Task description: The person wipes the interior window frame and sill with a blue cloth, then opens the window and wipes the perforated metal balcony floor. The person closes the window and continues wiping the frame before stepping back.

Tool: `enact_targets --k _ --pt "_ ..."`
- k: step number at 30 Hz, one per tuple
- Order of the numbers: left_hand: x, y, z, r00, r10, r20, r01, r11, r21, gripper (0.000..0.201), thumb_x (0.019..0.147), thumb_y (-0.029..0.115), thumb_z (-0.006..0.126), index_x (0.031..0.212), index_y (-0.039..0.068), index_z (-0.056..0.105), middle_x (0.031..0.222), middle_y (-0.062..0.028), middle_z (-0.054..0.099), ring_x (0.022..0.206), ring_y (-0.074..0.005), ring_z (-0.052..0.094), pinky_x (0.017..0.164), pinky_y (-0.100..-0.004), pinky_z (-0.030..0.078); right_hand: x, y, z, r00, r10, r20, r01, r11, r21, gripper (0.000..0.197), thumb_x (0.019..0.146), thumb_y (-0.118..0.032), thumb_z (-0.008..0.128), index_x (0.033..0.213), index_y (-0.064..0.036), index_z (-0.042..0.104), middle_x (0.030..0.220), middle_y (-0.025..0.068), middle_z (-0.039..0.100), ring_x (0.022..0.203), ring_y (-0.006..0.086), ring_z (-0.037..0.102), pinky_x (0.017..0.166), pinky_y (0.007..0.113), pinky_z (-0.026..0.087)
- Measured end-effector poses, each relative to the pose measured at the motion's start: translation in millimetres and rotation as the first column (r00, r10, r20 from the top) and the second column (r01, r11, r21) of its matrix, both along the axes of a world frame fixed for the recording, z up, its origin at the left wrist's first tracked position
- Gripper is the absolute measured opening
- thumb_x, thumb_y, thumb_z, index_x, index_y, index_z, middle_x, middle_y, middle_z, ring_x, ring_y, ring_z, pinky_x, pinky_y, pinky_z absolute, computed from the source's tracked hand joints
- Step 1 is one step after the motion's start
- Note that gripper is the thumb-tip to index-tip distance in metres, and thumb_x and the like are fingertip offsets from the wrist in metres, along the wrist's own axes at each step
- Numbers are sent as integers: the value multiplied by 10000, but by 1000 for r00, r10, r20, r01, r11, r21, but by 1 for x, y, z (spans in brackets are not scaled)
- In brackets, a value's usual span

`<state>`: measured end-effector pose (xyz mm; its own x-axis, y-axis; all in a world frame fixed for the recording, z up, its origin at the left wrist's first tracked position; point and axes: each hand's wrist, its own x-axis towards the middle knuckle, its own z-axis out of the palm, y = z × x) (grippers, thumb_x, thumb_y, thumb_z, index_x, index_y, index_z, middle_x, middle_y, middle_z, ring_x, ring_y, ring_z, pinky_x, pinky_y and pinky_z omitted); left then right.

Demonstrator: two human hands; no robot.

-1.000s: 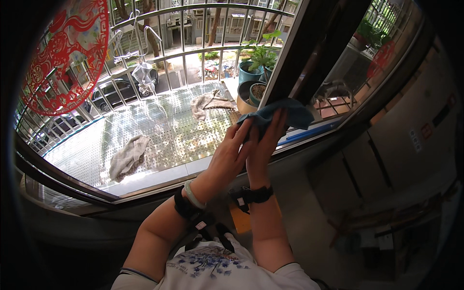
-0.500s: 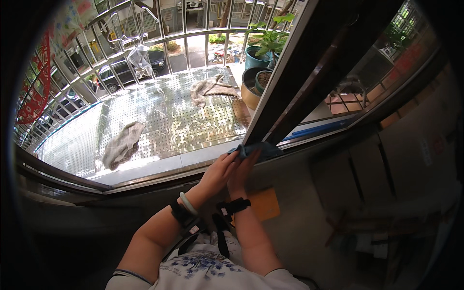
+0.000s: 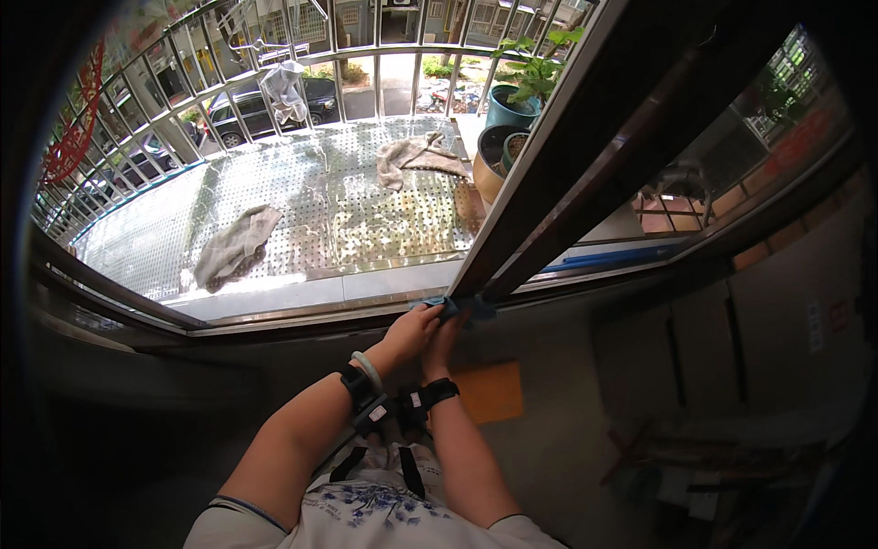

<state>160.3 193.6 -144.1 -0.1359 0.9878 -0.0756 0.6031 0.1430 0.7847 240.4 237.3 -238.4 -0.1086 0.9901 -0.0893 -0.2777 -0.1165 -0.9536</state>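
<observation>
Lowered since the earlier frame: blue cloth (image 3: 451,307), now at the foot of the dark window stile (image 3: 572,137).
Work along the stile is judged under way; how much is finished or left cannot be told. Left hand (image 3: 409,335), fingers curled, is closed on the cloth's left part; the cloth is bunched beyond both hands; by the right hand (image 3: 441,344), alongside, grip cannot be told.

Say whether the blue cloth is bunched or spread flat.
Bunched: the blue cloth looks crumpled in the left hand, against the window frame.
</observation>
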Motion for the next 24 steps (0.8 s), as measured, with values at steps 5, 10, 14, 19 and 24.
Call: enact_targets --k 5,10,14,19,24 --pt "6 -6 3 995 61 81 -66 996 58 364 923 167 499 1269 55 521 1072 -179 568 989 -355 563 857 -377 450 24 -5 43 947 147 285 -161 987 25 646 901 -130 572 1431 -4 225 1267 203 497 1112 285 527 943 355 410" --pt "8 -16 16 939 125 321 -213 943 254 333 892 79 543 1221 35 550 1036 -140 569 948 -278 573 831 -321 455 33 -16 91 964 54 259 -91 987 132 485 852 -67 635 1282 9 424 1163 164 567 1036 241 567 900 347 440" --pt "12 -31 62 852 162 498 -382 844 377 333 868 37 568 1201 15 563 1083 -141 565 990 -264 565 849 -304 451 34 -26 140 954 -41 297 -62 942 330 502 818 -28 677 1259 -16 440 1184 126 520 1066 213 524 901 316 433" --pt "12 -48 141 911 279 303 -412 640 649 366 823 1 611 1188 17 584 1115 -146 558 1023 -300 548 880 -341 448 30 -16 216 953 -69 294 -158 717 678 449 847 -39 650 1253 -20 458 1269 123 427 1114 213 473 909 311 420" --pt "-5 -51 172 867 498 -34 -241 477 845 398 744 -14 667 1131 64 614 1113 -112 557 1025 -322 531 863 -389 468 18 -1 247 953 -52 300 -216 581 785 345 855 -40 623 1190 -29 544 1268 143 411 1029 245 507 782 305 454"
